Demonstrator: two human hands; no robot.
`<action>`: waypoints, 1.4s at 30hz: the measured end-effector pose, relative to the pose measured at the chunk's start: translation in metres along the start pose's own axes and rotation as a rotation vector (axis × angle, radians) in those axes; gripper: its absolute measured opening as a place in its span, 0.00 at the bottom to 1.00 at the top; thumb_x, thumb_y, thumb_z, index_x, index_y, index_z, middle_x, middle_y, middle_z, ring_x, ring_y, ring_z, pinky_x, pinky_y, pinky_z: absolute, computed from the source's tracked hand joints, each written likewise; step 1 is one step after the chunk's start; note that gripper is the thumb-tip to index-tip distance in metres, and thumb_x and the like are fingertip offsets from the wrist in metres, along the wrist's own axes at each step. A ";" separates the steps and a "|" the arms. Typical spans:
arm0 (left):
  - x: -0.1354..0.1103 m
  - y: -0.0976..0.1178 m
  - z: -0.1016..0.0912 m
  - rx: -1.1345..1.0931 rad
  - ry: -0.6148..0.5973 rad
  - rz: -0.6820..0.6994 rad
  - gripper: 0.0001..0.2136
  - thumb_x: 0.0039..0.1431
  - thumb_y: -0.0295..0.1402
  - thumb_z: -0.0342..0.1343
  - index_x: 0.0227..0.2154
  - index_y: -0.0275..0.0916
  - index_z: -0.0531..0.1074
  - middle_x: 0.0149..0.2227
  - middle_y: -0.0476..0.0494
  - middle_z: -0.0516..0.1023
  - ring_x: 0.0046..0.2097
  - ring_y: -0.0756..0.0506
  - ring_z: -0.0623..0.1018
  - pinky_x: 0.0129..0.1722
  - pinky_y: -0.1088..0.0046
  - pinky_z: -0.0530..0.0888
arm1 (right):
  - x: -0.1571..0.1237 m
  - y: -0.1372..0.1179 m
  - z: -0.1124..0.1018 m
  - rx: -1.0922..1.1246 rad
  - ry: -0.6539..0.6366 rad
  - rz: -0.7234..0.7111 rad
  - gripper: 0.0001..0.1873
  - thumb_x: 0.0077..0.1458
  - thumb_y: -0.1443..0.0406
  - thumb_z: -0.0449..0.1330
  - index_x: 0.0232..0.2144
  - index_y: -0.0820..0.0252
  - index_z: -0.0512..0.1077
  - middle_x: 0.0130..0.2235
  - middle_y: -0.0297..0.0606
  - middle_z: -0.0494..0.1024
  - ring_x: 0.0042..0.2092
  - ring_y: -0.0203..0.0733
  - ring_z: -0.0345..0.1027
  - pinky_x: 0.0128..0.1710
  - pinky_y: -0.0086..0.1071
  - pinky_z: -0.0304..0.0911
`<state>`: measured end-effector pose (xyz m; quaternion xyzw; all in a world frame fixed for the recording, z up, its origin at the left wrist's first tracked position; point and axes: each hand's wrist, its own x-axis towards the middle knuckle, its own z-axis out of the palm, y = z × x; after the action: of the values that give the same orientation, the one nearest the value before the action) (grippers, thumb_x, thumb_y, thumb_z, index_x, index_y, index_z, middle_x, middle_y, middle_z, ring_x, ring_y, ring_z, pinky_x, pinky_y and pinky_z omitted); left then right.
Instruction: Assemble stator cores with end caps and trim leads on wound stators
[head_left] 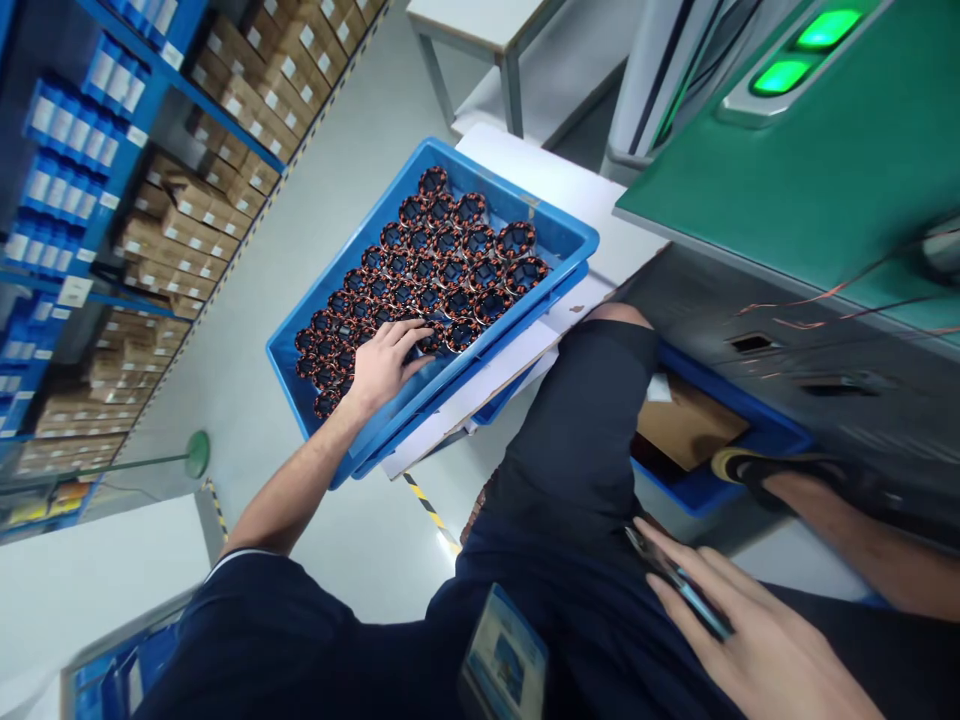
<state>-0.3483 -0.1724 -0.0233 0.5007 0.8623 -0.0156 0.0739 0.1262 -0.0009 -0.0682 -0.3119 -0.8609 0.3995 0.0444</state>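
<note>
Left hand [386, 362], fingers curled at a coil [432, 338] in the tray [420, 397]; closure on it cannot be confirmed. Right hand [757, 630] grips a tool [694, 595] over the lap [577, 510]. Apparent step: picking a coil; lifting calls for clearing other coils [451, 270].

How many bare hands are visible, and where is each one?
2: the left hand is at the black-and-copper rings in the blue plastic tray; the right hand holds a slim metal-tipped tool near dark shorts.
</note>
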 end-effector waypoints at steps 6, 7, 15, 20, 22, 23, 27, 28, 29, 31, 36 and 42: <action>0.013 0.011 0.004 0.025 0.041 -0.056 0.19 0.82 0.48 0.59 0.65 0.46 0.83 0.76 0.39 0.80 0.69 0.33 0.81 0.66 0.54 0.82 | -0.002 0.007 -0.001 0.008 -0.075 -0.062 0.23 0.71 0.55 0.64 0.62 0.41 0.89 0.53 0.39 0.93 0.50 0.60 0.93 0.44 0.41 0.92; 0.014 0.013 0.002 0.031 0.044 -0.061 0.18 0.83 0.46 0.59 0.64 0.46 0.84 0.76 0.39 0.80 0.69 0.33 0.81 0.65 0.53 0.82 | -0.002 0.009 -0.002 0.003 -0.079 -0.067 0.23 0.71 0.55 0.64 0.63 0.41 0.88 0.53 0.39 0.93 0.50 0.59 0.93 0.44 0.39 0.91; 0.014 0.073 -0.067 -0.047 0.193 0.045 0.20 0.80 0.42 0.61 0.69 0.46 0.78 0.73 0.34 0.80 0.73 0.24 0.76 0.67 0.35 0.81 | -0.019 0.011 0.002 -0.079 -0.065 -0.065 0.25 0.78 0.59 0.59 0.69 0.50 0.85 0.59 0.47 0.92 0.61 0.59 0.90 0.62 0.49 0.88; 0.059 0.199 -0.092 -0.385 0.450 0.388 0.32 0.74 0.51 0.70 0.74 0.44 0.72 0.64 0.36 0.83 0.63 0.30 0.82 0.67 0.43 0.82 | -0.027 0.002 -0.003 -0.067 -0.094 0.007 0.27 0.78 0.62 0.62 0.74 0.47 0.80 0.58 0.46 0.91 0.60 0.54 0.89 0.65 0.47 0.86; 0.087 0.258 -0.087 -0.426 0.413 0.487 0.37 0.74 0.52 0.70 0.76 0.39 0.69 0.67 0.32 0.81 0.67 0.28 0.80 0.70 0.42 0.80 | -0.033 -0.001 -0.008 -0.064 -0.100 0.023 0.28 0.77 0.62 0.64 0.75 0.45 0.80 0.56 0.44 0.91 0.59 0.52 0.88 0.64 0.45 0.86; 0.102 0.283 -0.082 -0.430 0.403 0.488 0.39 0.72 0.54 0.71 0.76 0.37 0.68 0.67 0.30 0.81 0.67 0.26 0.79 0.71 0.41 0.80 | -0.038 -0.002 -0.010 -0.059 -0.099 0.032 0.28 0.77 0.62 0.64 0.75 0.45 0.80 0.55 0.44 0.91 0.59 0.52 0.88 0.64 0.45 0.85; 0.150 0.335 -0.061 -0.403 0.370 0.416 0.31 0.66 0.49 0.75 0.63 0.37 0.78 0.60 0.28 0.84 0.67 0.20 0.79 0.67 0.35 0.82 | -0.060 0.001 -0.020 -0.017 -0.046 0.088 0.27 0.77 0.62 0.64 0.74 0.47 0.80 0.58 0.44 0.91 0.60 0.53 0.88 0.63 0.46 0.86; 0.155 0.336 -0.057 -0.422 0.382 0.410 0.27 0.65 0.48 0.75 0.59 0.38 0.79 0.58 0.29 0.84 0.66 0.20 0.79 0.67 0.34 0.82 | -0.065 0.002 -0.022 0.002 -0.020 0.105 0.26 0.76 0.62 0.64 0.73 0.48 0.81 0.59 0.44 0.91 0.62 0.55 0.87 0.63 0.46 0.85; 0.157 0.333 -0.056 -0.464 0.400 0.410 0.24 0.65 0.48 0.75 0.56 0.38 0.80 0.56 0.30 0.85 0.64 0.21 0.81 0.67 0.33 0.82 | -0.069 0.004 -0.023 0.027 0.008 0.120 0.25 0.76 0.62 0.65 0.71 0.50 0.83 0.59 0.44 0.91 0.63 0.56 0.87 0.63 0.46 0.86; 0.148 0.318 -0.056 -0.629 0.406 0.433 0.24 0.67 0.51 0.73 0.55 0.40 0.79 0.54 0.33 0.86 0.59 0.26 0.84 0.67 0.36 0.83 | -0.074 0.007 -0.026 0.095 0.070 0.145 0.21 0.77 0.62 0.63 0.66 0.52 0.86 0.55 0.44 0.93 0.59 0.55 0.89 0.59 0.43 0.87; 0.071 0.290 -0.065 -1.252 0.005 0.561 0.30 0.75 0.63 0.62 0.69 0.52 0.74 0.49 0.41 0.83 0.40 0.41 0.85 0.40 0.61 0.88 | -0.075 0.011 -0.045 0.286 0.279 0.208 0.18 0.81 0.57 0.60 0.52 0.56 0.90 0.47 0.43 0.93 0.43 0.46 0.89 0.46 0.36 0.84; -0.019 0.308 -0.051 -1.207 -0.181 0.653 0.21 0.77 0.46 0.69 0.67 0.54 0.75 0.59 0.41 0.85 0.57 0.35 0.87 0.50 0.56 0.90 | -0.061 -0.025 -0.097 0.344 0.760 0.188 0.10 0.78 0.59 0.69 0.55 0.48 0.90 0.34 0.31 0.87 0.32 0.37 0.78 0.37 0.32 0.75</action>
<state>-0.0779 -0.0299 0.0444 0.6028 0.5157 0.4482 0.4121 0.1936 0.0160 0.0260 -0.5022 -0.6719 0.3963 0.3731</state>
